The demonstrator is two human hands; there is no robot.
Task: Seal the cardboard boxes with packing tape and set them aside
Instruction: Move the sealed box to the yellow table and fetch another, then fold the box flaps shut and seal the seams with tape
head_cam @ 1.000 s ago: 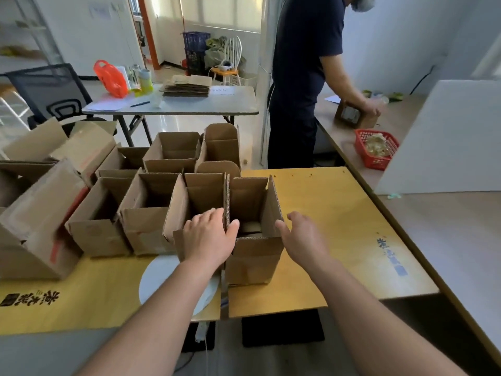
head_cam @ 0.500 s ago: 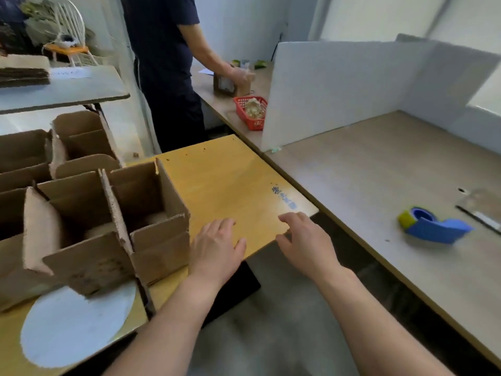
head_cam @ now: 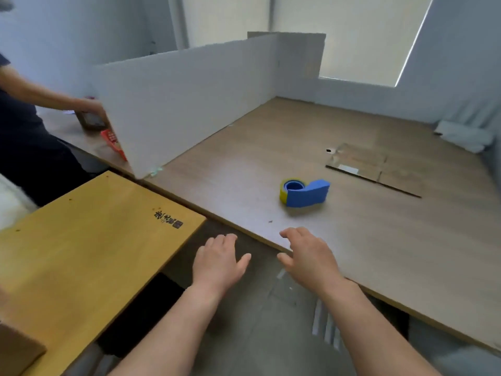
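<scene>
Turns away from the row of open boxes handled a second ago, toward the long grey counter [head_cam: 352,253] now filling the view from 12 to 4 o'clock. Leaves the yellow counter [head_cam: 81,261] at 8 o'clock, with only a corner of one cardboard box [head_cam: 16,351] showing at 7 o'clock. Brings the blue tape dispenser [head_cam: 305,194] into sight just right of centre, lying untouched at 12 o'clock of the hands. Reaches out with left hand [head_cam: 219,263] and right hand [head_cam: 309,256], both empty, fingers loosely spread, short of the dispenser. Probably fetches tape before any sealing begins.
</scene>
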